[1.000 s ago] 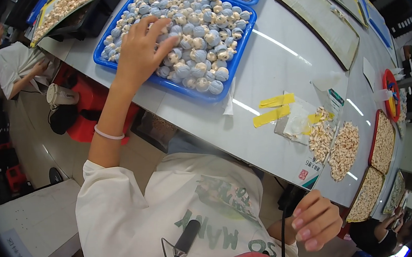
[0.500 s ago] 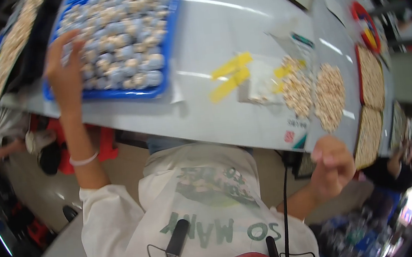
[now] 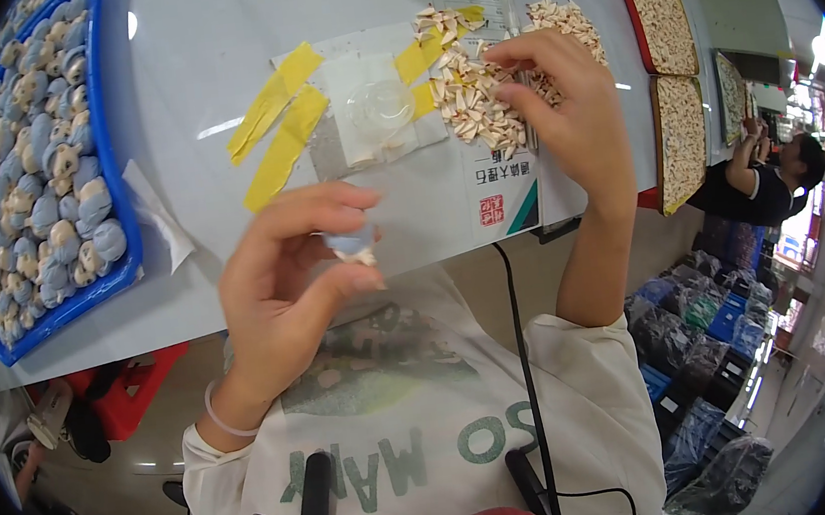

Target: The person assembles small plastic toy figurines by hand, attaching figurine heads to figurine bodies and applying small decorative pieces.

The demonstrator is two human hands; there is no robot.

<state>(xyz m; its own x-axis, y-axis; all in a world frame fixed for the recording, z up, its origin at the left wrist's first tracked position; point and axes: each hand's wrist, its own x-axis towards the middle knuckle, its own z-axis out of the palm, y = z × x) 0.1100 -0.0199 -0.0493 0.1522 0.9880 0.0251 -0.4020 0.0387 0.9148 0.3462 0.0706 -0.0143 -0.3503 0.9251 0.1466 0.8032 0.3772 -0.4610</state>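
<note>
My left hand [image 3: 278, 272] is raised near the table's front edge. Its thumb and fingers hold a small blue and cream figure [image 3: 351, 244], like those heaped in the blue tray [image 3: 119, 188] on the left. My right hand [image 3: 567, 100] is over a pile of small pointed cream pieces [image 3: 476, 100], thumb and forefinger apart, with nothing visible between them. The hand partly covers a second pile of such pieces [image 3: 564, 20]. Left of the piles, a round clear dish [image 3: 382, 107] sits on a white sheet [image 3: 350, 143].
Strips of yellow tape [image 3: 286, 150] lie on the table, near a crumpled white paper [image 3: 159, 219] beside the tray. Red-rimmed trays [image 3: 681, 129] of cream pieces stand at the right. A black cable [image 3: 520, 347] hangs before me. Another person [image 3: 776, 179] is at the far right.
My left hand has moved right, from above the blue tray, and now holds a figure. My right hand has gone forward from the table's edge to the pile. The view has turned rightward.
</note>
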